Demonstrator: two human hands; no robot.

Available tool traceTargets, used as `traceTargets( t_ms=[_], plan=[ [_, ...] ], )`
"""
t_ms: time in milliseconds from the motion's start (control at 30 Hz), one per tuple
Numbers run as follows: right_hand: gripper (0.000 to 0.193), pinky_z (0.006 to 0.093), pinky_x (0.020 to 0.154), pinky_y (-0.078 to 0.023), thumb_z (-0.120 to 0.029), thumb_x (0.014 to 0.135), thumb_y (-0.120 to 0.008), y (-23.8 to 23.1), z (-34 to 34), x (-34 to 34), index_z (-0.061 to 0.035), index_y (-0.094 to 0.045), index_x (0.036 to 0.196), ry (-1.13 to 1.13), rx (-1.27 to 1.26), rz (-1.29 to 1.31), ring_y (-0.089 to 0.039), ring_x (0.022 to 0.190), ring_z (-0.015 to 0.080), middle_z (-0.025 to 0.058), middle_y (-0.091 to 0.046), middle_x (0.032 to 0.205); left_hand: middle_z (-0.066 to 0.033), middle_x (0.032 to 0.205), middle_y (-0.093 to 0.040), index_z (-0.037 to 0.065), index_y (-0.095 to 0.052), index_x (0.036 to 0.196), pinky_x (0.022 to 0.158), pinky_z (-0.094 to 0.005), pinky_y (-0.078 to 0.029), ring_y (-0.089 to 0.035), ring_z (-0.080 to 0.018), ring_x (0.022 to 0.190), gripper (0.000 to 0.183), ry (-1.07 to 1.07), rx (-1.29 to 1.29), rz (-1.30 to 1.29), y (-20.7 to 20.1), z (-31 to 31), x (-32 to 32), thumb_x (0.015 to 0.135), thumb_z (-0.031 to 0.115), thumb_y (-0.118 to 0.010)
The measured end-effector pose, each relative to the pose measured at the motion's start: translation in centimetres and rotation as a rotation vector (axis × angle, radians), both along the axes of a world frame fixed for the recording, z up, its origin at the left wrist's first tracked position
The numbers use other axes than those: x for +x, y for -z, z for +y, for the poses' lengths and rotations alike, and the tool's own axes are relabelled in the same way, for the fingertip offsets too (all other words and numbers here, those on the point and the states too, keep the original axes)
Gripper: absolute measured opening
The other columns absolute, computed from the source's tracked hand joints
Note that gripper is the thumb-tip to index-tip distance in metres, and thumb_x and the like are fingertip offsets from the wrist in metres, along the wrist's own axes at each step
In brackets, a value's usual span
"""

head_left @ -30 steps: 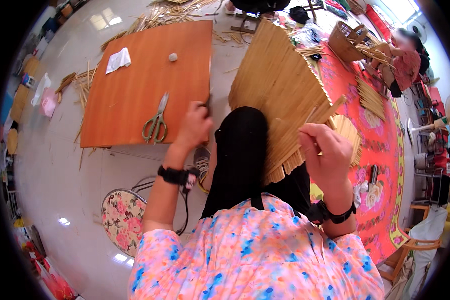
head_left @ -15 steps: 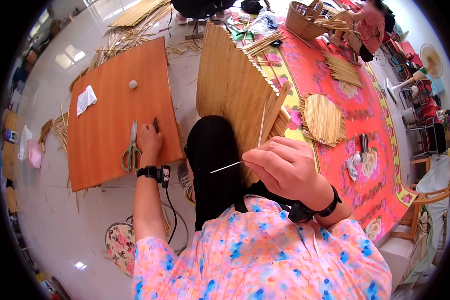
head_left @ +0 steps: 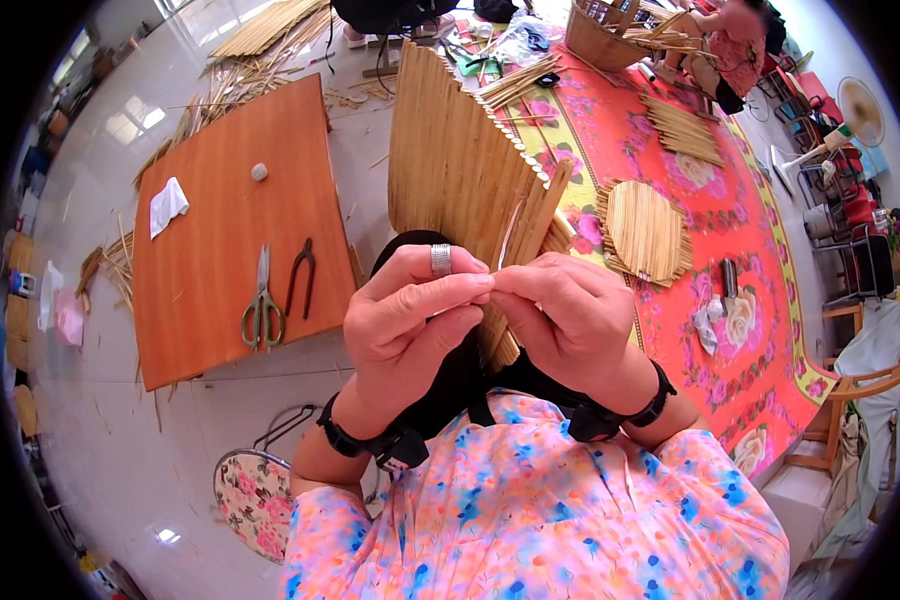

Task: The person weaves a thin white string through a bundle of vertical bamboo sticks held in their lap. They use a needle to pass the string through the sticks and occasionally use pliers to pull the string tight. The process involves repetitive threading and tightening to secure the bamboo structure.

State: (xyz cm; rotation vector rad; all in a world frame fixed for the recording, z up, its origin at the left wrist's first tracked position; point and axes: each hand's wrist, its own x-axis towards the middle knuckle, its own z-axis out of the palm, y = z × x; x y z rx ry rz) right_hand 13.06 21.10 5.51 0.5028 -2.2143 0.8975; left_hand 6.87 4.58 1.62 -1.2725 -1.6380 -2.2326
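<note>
My left hand (head_left: pixel 402 325) and my right hand (head_left: pixel 575 325) meet fingertip to fingertip above my lap, both pinched on a thin white cord. Part of this white cord (head_left: pixel 508 232) runs from my fingers up along the panel; its end between my fingertips is hidden. The large panel of bound straw-coloured sticks (head_left: pixel 460 150) leans in front of my knees, its upper edge stepped. On the wooden board (head_left: pixel 200 330) to the left, green-handled scissors (head_left: pixel 262 300) and dark pliers (head_left: pixel 301 275) lie side by side, apart from my hands.
A white cloth (head_left: pixel 168 206) and a small grey lump (head_left: pixel 259 172) rest on the board. Smaller stick panels (head_left: pixel 645 232) lie on the red floral mat (head_left: pixel 660 340) at right. A wooden basket (head_left: pixel 602 38) stands beyond, near another person (head_left: pixel 735 45). A floral stool (head_left: pixel 255 500) is at lower left.
My left hand has let go of the pliers, leaving them on the board, and moved right to meet my right hand at the cord. The right hand has stayed nearly in place.
</note>
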Motion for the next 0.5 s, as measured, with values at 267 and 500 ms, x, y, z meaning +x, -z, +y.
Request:
traceTargets(
  t_ms=[267,500],
  plan=[
    [0.022,0.0291,0.059,-0.054,0.005,0.074,-0.072,0.6,0.8,0.3,-0.0022,-0.065,0.094,0.103,-0.054,0.056,-0.068,0.071,0.0233,0.0098,-0.067,0.083,-0.0131,0.091,-0.065,0.001,-0.061,0.097,0.068,-0.0261,-0.053,-0.064,-0.0170,0.076,0.005,0.224,0.117,-0.422,0.3,-0.3,-0.7,0.092,0.001,-0.059],
    [0.016,0.0270,0.053,-0.052,0.003,0.077,-0.071,1.4,4.9,1.0,-0.0033,-0.066,0.091,0.307,-0.001,0.121,-0.065,0.062,0.0201,0.0094,-0.069,0.083,-0.0031,0.078,-0.051,0.002,-0.054,0.102,0.052,-0.0226,-0.045,-0.050,-0.0090,0.061,0.011,-0.174,-0.029,-0.475,1.5,-12.5,-4.9,0.099,0.013,-0.053]
  ],
)
